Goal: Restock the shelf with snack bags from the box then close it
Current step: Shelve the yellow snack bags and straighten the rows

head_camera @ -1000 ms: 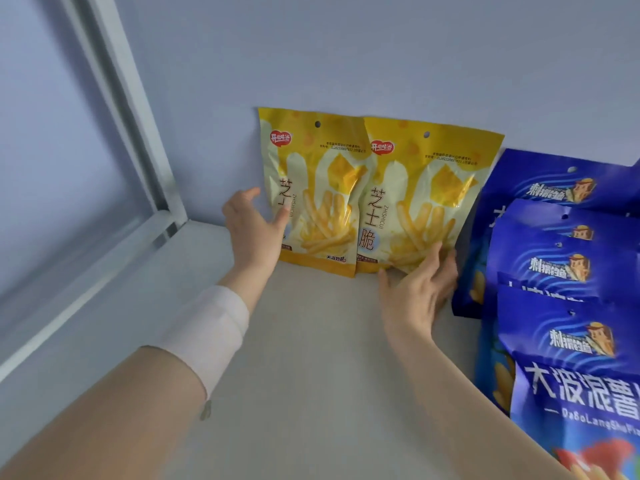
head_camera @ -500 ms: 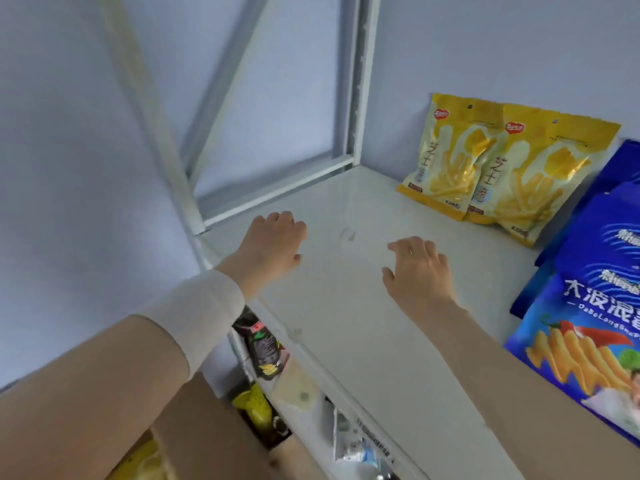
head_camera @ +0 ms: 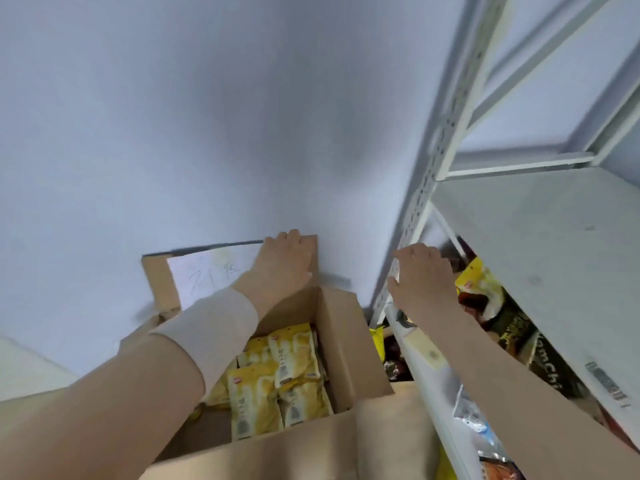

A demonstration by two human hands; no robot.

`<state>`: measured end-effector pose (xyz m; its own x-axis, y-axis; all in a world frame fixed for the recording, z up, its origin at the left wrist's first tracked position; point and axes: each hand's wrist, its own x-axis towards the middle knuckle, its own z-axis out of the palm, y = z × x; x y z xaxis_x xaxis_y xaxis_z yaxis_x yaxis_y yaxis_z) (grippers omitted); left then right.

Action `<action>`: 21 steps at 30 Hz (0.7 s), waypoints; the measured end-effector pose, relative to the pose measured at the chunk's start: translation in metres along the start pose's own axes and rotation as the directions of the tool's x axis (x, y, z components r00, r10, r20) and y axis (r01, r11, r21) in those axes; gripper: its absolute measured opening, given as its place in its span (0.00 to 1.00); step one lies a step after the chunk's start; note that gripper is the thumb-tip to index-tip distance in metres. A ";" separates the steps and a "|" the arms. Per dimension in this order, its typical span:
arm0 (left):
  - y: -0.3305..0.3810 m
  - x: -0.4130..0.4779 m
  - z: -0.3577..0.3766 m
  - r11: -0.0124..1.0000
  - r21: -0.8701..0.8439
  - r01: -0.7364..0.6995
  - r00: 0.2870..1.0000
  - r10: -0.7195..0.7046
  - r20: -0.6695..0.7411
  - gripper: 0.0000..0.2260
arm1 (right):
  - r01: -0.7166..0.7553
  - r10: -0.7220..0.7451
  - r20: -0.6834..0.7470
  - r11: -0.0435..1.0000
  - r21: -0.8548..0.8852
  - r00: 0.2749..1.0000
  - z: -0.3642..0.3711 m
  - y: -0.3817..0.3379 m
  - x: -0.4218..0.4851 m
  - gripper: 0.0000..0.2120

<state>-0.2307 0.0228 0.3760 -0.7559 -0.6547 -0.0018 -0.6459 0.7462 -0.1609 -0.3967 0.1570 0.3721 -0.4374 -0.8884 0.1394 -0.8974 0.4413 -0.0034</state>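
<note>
An open cardboard box [head_camera: 349, 344] stands against the wall, left of the white shelf unit [head_camera: 540, 244]. Several yellow snack bags [head_camera: 298, 358] lie inside it. Its far flap [head_camera: 207, 275], with a white paper label, stands up against the wall. My left hand [head_camera: 285, 263] is in front of that flap's right end, fingertips at its top edge; I cannot tell whether it touches. My right hand [head_camera: 420, 271] hovers beside the shelf's front post [head_camera: 446, 133], fingers loosely bent, holding nothing.
The bare shelf board fills the right side. Below it a lower shelf holds dark and yellow snack packs [head_camera: 512, 327] behind a white front rail [head_camera: 426, 358]. The box's near flap [head_camera: 263, 455] sticks out toward me. A plain wall fills the left.
The view has swung left and down from the shelf to the box. Both hands have left the shelf board and come down, the left over the box flap, the right by the post.
</note>
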 end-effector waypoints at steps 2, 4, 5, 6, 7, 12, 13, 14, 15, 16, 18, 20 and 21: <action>-0.033 -0.034 0.031 0.997 -0.056 0.057 0.997 -0.054 0.063 0.18 | 0.042 -0.043 0.038 0.998 0.037 0.998 0.028 -0.042 -0.010 0.19; -0.057 -0.067 0.063 0.986 -0.114 0.120 0.986 -0.105 0.127 0.18 | 0.034 -0.045 0.152 0.997 0.070 0.987 0.056 -0.081 -0.026 0.17; -0.068 -0.079 0.080 0.981 -0.129 0.145 0.980 -0.125 0.156 0.18 | 0.037 -0.049 0.188 0.997 0.067 0.981 0.070 -0.098 -0.033 0.18; -0.077 -0.091 0.096 0.975 -0.142 0.171 0.971 -0.142 0.193 0.17 | 0.051 -0.062 0.229 0.997 0.051 0.971 0.085 -0.110 -0.038 0.19; -0.085 -0.100 0.111 0.968 -0.157 0.198 0.958 -0.157 0.238 0.17 | 0.072 -0.081 0.248 0.996 0.045 0.965 0.100 -0.119 -0.043 0.19; -0.106 -0.122 0.181 0.904 -0.242 0.353 0.893 -0.248 0.376 0.14 | 0.101 -0.123 0.375 0.992 0.079 0.919 0.161 -0.150 -0.051 0.19; -0.107 -0.124 0.197 0.888 -0.257 0.382 0.877 -0.261 0.403 0.15 | 0.098 -0.120 0.409 0.992 0.073 0.905 0.176 -0.152 -0.051 0.20; -0.108 -0.126 0.214 0.869 -0.271 0.413 0.858 -0.272 0.435 0.15 | 0.088 -0.111 0.446 0.994 0.071 0.888 0.192 -0.155 -0.049 0.20; -0.108 -0.126 0.232 0.851 -0.283 0.443 0.839 -0.282 0.466 0.16 | 0.080 -0.104 0.481 0.994 0.071 0.870 0.210 -0.157 -0.046 0.20; -0.108 -0.125 0.251 0.830 -0.290 0.475 0.815 -0.291 0.502 0.16 | 0.078 -0.104 0.519 0.994 0.072 0.849 0.228 -0.158 -0.044 0.20; -0.108 -0.125 0.283 0.784 -0.304 0.541 0.760 -0.302 0.575 0.14 | 0.074 -0.099 0.599 0.995 0.065 0.795 0.260 -0.158 -0.041 0.20; -0.107 -0.128 0.313 0.753 -0.302 0.585 0.717 -0.306 0.627 0.15 | 0.078 -0.086 0.647 0.996 0.040 0.758 0.284 -0.156 -0.037 0.21; -0.106 -0.131 0.328 0.741 -0.296 0.603 0.696 -0.307 0.649 0.16 | 0.079 -0.082 0.658 0.996 0.035 0.749 0.296 -0.156 -0.034 0.21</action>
<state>-0.0283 -0.0105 0.0695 -0.2581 -0.7630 -0.5926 -0.9660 0.1933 0.1720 -0.2596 0.0810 0.0744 -0.2922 -0.7847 -0.5467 -0.9306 0.3651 -0.0266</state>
